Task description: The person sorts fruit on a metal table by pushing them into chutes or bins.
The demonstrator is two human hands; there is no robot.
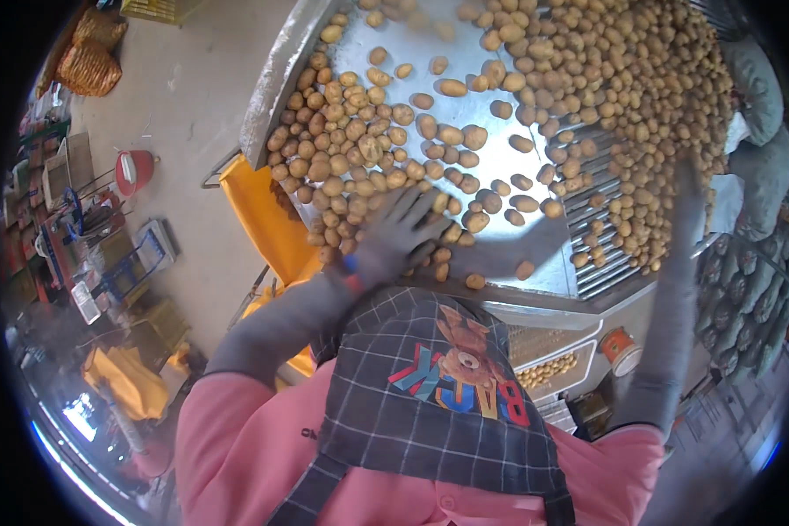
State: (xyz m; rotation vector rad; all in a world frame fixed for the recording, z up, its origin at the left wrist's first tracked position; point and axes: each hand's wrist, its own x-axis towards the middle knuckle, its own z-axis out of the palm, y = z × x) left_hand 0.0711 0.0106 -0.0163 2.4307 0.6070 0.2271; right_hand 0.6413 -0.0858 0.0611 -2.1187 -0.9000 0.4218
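My left hand (402, 227), in a grey glove, lies on the near edge of a spread of potatoes (335, 144) with its fingers apart. Beneath them is a sloping sheet-metal tray (546, 276), where more potatoes sit scattered across the middle. My right hand (687, 181), gloved too and blurred, reaches over the right side of a large potato heap (631, 85); its fingers cannot be made out. Part of that heap rests on a grate of metal bars (605, 283) joined to the tray. Blurred potatoes appear at the tray's far end.
A raised metal side wall (283, 72) bounds the tray on the left, with a yellow sack (256, 217) below its lower end. Filled sacks (756, 191) stand at right. An orange bucket (618, 352) and a white-rimmed crate (592, 361) holding potatoes are below. A red bucket (135, 172) stands left.
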